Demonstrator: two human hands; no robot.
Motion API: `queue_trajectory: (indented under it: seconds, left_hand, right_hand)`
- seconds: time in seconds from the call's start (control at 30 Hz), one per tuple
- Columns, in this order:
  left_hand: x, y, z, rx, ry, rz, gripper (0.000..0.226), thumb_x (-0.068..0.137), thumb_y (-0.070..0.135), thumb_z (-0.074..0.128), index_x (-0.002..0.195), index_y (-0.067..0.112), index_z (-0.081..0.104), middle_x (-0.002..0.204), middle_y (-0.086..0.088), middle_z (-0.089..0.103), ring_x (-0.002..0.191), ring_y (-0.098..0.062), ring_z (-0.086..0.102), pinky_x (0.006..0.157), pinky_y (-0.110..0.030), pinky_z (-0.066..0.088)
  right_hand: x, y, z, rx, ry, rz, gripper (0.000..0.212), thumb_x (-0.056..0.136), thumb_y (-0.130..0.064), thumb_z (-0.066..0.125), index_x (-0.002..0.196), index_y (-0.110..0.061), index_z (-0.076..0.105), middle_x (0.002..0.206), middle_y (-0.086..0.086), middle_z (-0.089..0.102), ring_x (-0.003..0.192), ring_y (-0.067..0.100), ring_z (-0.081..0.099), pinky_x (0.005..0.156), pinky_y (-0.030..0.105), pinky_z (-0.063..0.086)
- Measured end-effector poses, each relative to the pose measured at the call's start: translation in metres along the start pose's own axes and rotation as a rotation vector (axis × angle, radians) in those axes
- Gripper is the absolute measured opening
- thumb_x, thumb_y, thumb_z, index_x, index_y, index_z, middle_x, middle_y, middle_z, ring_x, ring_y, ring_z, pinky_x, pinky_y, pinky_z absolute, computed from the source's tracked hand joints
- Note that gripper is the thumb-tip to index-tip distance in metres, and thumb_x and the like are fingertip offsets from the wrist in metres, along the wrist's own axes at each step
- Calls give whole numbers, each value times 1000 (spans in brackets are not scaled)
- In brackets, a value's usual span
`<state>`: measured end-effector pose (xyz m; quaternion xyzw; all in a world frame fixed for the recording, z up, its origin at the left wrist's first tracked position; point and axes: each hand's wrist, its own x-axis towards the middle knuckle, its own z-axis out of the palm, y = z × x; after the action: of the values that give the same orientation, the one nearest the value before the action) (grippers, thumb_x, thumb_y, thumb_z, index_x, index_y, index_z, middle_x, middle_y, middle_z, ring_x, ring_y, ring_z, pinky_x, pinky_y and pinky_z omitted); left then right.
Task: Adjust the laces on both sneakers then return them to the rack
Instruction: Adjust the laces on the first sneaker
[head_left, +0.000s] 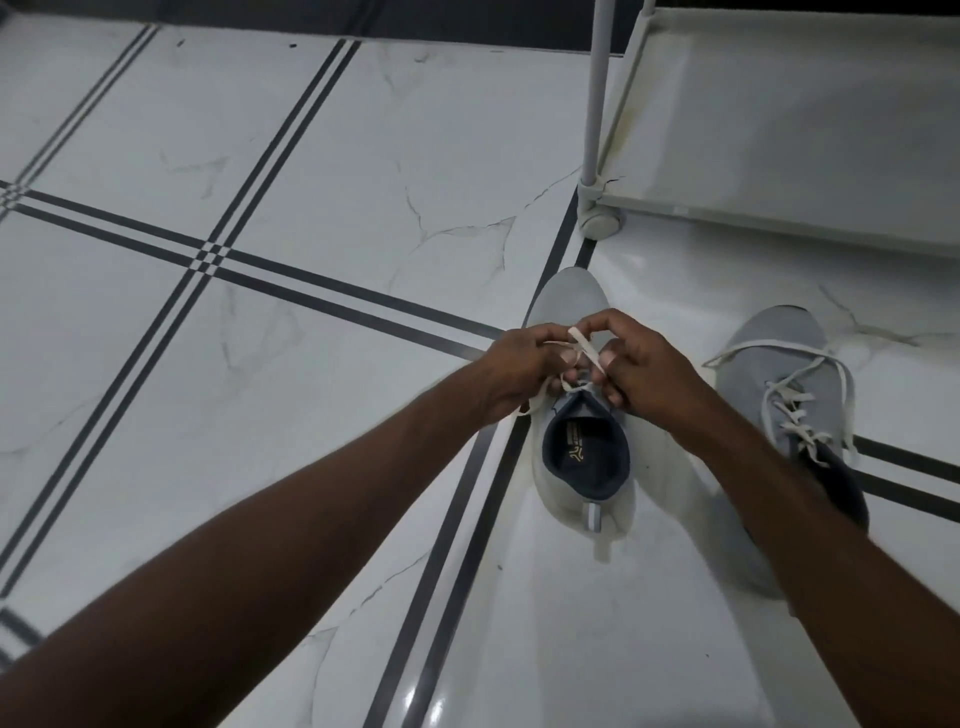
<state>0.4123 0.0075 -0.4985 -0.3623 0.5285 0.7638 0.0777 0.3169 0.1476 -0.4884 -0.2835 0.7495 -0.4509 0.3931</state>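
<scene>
Two grey sneakers with dark blue lining stand on the tiled floor, toes pointing away from me. Over the tongue of the left sneaker (581, 483) both hands meet. My left hand (524, 366) pinches one strand of its white lace (584, 347). My right hand (641, 366) pinches the other strand, and the lace crosses between the fingers. The right sneaker (779, 374) lies beside my right forearm, which hides its heel; its white laces (795, 410) hang loose and untied.
A white shoe rack shelf (779, 135) stands at the upper right on a round foot (600, 221), with a grey upright pole (597, 88). The white marble-look floor (260, 182) has dark double lines.
</scene>
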Motion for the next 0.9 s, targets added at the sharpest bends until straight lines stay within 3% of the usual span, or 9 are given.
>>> queue_trajectory:
  seconds: [0.17, 0.37, 0.47, 0.57, 0.63, 0.73, 0.8, 0.9]
  left_hand:
    - [0, -4, -7, -48, -20, -10, 10, 92, -5, 56, 98, -1, 64, 80, -14, 66, 67, -14, 64, 60, -17, 55]
    - [-4, -7, -7, -131, -106, -53, 18, 98, 13, 55, 87, 5, 67, 74, -5, 65, 60, -6, 57, 55, -14, 49]
    - [-2, -6, -4, -94, -72, -43, 13, 97, 14, 57, 94, 4, 66, 77, -5, 60, 60, -6, 52, 55, -15, 43]
    - [-2, -6, -2, -69, -64, -15, 15, 98, 11, 53, 102, 7, 67, 79, -3, 59, 62, -6, 51, 58, -16, 44]
    - [-2, -4, -7, 94, -78, 68, 17, 97, 11, 56, 104, 2, 69, 82, -9, 63, 67, -10, 55, 64, -21, 48]
    - [-1, 7, -14, 596, -27, 286, 13, 85, 13, 71, 93, 4, 76, 85, -16, 74, 75, -21, 68, 77, -37, 57]
    - [-2, 10, -10, 941, 93, 456, 7, 78, 18, 75, 82, 13, 78, 75, -5, 76, 69, -18, 70, 70, -36, 57]
    - [-9, 3, 5, 1111, 242, 654, 6, 75, 21, 72, 76, 16, 75, 72, 1, 74, 65, -17, 66, 61, -35, 51]
  right_hand:
    - [4, 2, 4, -101, 1, -63, 26, 96, -9, 50, 106, -31, 59, 68, 10, 63, 52, 12, 53, 50, 23, 45]
    - [8, 1, 5, -112, -24, -80, 19, 94, -13, 56, 104, -29, 59, 83, 12, 71, 64, 20, 64, 58, 34, 52]
    - [10, 7, 2, 63, -69, 27, 17, 94, -11, 57, 108, -20, 55, 73, 9, 66, 49, 8, 53, 46, 21, 42]
    - [13, 20, -6, 296, -97, 142, 11, 95, -11, 57, 103, -18, 54, 69, 7, 61, 46, 12, 44, 46, 21, 38]
    - [17, 26, -8, 399, -84, 189, 10, 95, -8, 56, 94, -18, 56, 62, 4, 60, 43, 11, 41, 47, 21, 37]
    - [24, 23, -4, 474, -29, 284, 19, 93, 1, 49, 86, -14, 56, 51, 4, 55, 38, 12, 40, 50, 25, 33]
    - [28, 19, -3, 499, -26, 342, 21, 91, 6, 44, 85, -8, 58, 55, 11, 54, 38, 13, 40, 51, 27, 32]
    - [27, 10, -7, 513, -100, 399, 25, 86, 8, 40, 94, 1, 63, 69, 20, 58, 41, 14, 46, 50, 28, 31]
